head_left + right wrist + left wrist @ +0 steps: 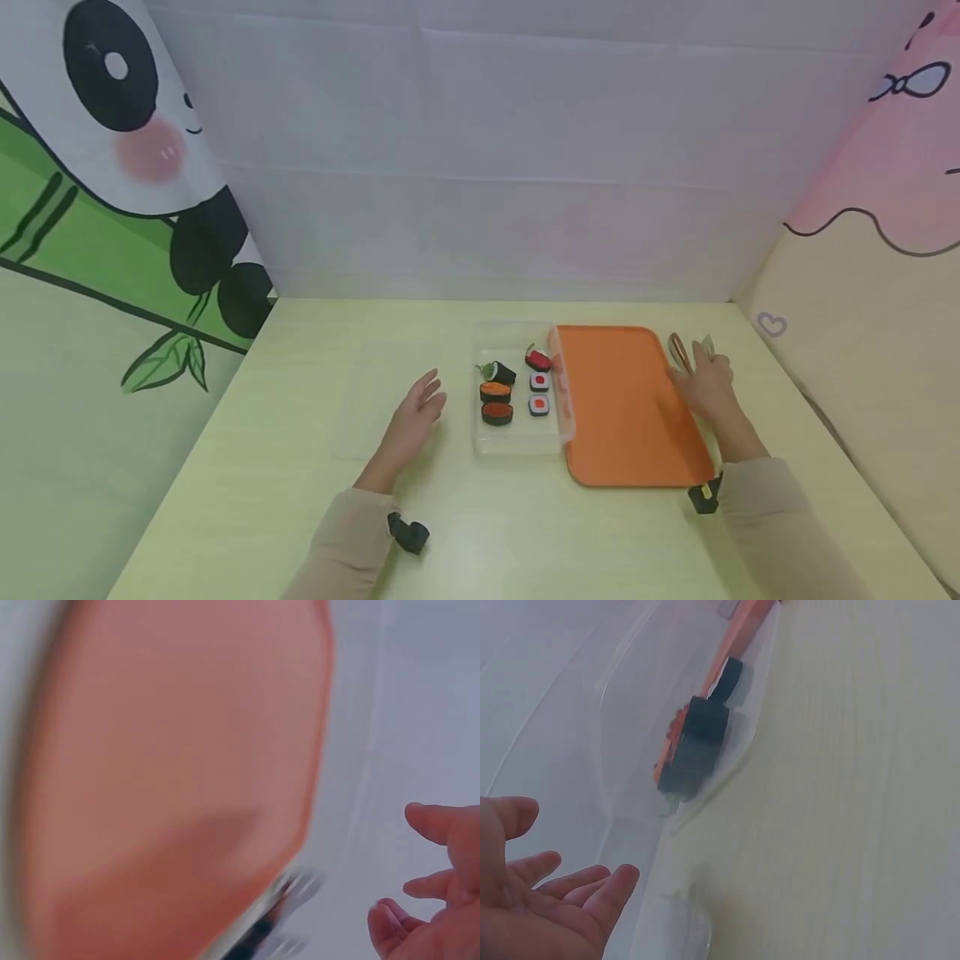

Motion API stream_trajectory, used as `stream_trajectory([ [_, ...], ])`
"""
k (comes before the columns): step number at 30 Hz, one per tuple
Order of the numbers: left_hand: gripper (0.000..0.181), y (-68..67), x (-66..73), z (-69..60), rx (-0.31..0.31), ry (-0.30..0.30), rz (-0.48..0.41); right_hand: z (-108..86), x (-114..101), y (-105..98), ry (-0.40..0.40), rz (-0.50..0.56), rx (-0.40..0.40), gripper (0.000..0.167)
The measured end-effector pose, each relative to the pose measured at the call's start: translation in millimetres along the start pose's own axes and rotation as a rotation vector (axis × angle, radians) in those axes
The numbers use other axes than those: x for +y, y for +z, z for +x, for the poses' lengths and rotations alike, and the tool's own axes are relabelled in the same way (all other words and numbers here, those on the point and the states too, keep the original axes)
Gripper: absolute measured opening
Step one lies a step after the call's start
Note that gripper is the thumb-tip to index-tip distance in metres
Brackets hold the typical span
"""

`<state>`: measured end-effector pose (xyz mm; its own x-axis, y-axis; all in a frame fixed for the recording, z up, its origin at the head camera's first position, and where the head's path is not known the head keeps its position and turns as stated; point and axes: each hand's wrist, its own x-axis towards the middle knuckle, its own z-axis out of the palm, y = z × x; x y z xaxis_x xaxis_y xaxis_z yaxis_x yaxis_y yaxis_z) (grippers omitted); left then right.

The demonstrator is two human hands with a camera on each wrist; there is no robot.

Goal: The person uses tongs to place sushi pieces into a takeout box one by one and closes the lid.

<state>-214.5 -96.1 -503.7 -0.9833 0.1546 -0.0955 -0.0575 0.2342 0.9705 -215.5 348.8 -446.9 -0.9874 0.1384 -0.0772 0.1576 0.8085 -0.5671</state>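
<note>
My left hand (415, 421) hovers over the table left of a clear plastic box (517, 446), its fingers loosely spread and holding nothing. Inside the box lie several toy sushi pieces: two oval ones, an orange-topped piece (495, 392) and a red-topped piece (497, 413), a dark roll with green (498, 372), a red-topped piece (537, 359) and two small white-and-red rolls (539, 405). My right hand (708, 387) is above the right edge of an orange tray (622, 400), close to a slim utensil (680, 353), blurred in the right wrist view; its fingers are apart and grip nothing.
A flat transparent lid-like sheet (360, 417) lies on the pale table (480, 533) at the left. The box's right side overlaps the tray's left edge. A white backdrop (480, 233) stands behind, with printed panels on both sides.
</note>
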Motion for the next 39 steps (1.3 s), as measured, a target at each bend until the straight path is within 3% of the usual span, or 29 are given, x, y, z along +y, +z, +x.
stream_trajectory([
  [7, 0.060, -37.2, 2.4, -3.3, 0.010, 0.000, 0.076, -0.4, -87.3, 21.1, -0.156, 0.149, -0.029, 0.076],
  [20, 0.066, -91.8, -7.9, 6.7, 0.074, -0.068, 0.263, -8.7, -201.9, 84.1, -0.250, 0.266, -0.108, 0.070],
  [26, 0.069, -107.7, -9.5, 6.2, 0.116, -0.112, 0.312, -19.1, -239.5, 115.4, -0.263, 0.286, -0.159, 0.068],
  [33, 0.072, -120.0, -20.0, 5.4, 0.154, -0.229, 0.326, -29.5, -271.0, 149.9, -0.218, 0.275, -0.206, 0.068],
  [39, 0.071, -125.2, -28.9, 5.1, 0.156, -0.238, 0.378, -34.7, -282.3, 182.7, -0.187, 0.293, -0.224, 0.069],
])
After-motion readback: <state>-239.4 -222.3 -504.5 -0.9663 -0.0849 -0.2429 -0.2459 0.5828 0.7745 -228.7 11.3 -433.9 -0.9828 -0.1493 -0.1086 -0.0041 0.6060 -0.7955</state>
